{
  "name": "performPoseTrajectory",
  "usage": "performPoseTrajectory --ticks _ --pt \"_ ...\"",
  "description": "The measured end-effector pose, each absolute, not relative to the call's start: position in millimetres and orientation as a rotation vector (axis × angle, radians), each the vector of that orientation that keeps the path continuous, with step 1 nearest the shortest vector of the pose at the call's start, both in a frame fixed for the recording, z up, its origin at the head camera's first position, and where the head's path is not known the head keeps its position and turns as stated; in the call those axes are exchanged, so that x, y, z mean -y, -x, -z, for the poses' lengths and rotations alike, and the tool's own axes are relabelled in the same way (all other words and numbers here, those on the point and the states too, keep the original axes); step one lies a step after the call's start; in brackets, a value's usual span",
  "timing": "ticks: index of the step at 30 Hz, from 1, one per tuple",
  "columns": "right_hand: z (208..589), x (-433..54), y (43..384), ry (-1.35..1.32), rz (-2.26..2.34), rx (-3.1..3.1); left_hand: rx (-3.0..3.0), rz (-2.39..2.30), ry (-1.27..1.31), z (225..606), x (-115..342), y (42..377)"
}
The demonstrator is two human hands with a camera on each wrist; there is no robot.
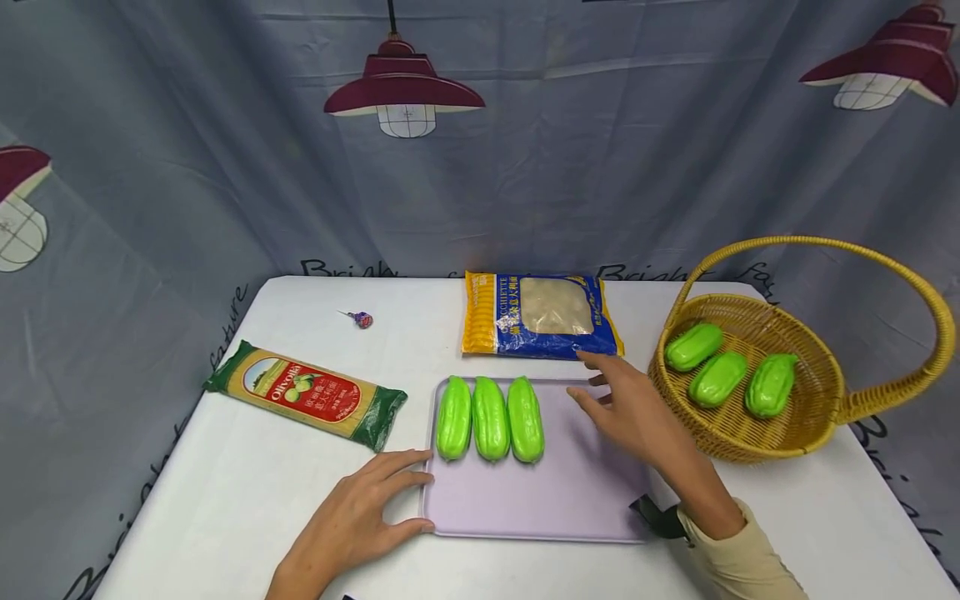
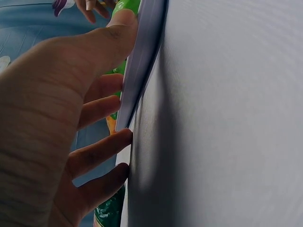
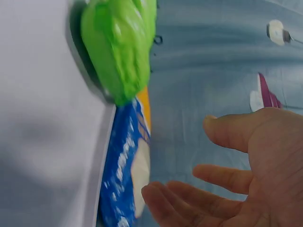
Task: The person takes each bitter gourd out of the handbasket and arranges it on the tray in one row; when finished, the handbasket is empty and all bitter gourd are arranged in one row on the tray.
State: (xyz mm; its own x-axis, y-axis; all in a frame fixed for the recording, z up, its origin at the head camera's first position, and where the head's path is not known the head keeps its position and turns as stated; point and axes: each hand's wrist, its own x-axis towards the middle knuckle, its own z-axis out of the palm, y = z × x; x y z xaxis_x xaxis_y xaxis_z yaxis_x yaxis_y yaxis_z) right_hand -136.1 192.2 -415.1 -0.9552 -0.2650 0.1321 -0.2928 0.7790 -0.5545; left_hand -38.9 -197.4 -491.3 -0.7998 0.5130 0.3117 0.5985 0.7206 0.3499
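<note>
Three shiny green ridged gourds [image 1: 491, 419] lie side by side on the left half of a lilac tray [image 1: 540, 508]. My left hand [image 1: 358, 510] is spread at the tray's left edge; in the left wrist view its thumb and fingertips [image 2: 124, 135] are right at the rim. Over the tray's right half hovers my right hand [image 1: 632, 408], fingers loosely spread and holding nothing. The right wrist view shows that hand [image 3: 213, 189] apart from the nearest gourd [image 3: 118, 47]. Several more gourds lie in a wicker basket [image 1: 806, 333] on the right.
Behind the tray lies a blue and yellow pasta bag [image 1: 540, 315]. A long green-ended spaghetti pack [image 1: 303, 392] lies slanted at left, with a small wrapped lollipop [image 1: 363, 320] behind it. The basket's tall handle [image 1: 937, 333] arches up and outward at right. A grey curtain [image 1: 525, 192] hangs behind the white table.
</note>
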Motion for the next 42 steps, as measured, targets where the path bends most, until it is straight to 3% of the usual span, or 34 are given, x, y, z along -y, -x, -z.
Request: performPoseTrajectory --ticks 17,42 --pt "391.5 -263.9 134.9 -0.252 -0.923 2.858 2.75 0.641 0.877 490.4 197.4 39.1" --pt "428.3 -341.9 142.5 0.049 -0.663 2.905 2.694 0.676 0.906 492.1 197.9 39.0"
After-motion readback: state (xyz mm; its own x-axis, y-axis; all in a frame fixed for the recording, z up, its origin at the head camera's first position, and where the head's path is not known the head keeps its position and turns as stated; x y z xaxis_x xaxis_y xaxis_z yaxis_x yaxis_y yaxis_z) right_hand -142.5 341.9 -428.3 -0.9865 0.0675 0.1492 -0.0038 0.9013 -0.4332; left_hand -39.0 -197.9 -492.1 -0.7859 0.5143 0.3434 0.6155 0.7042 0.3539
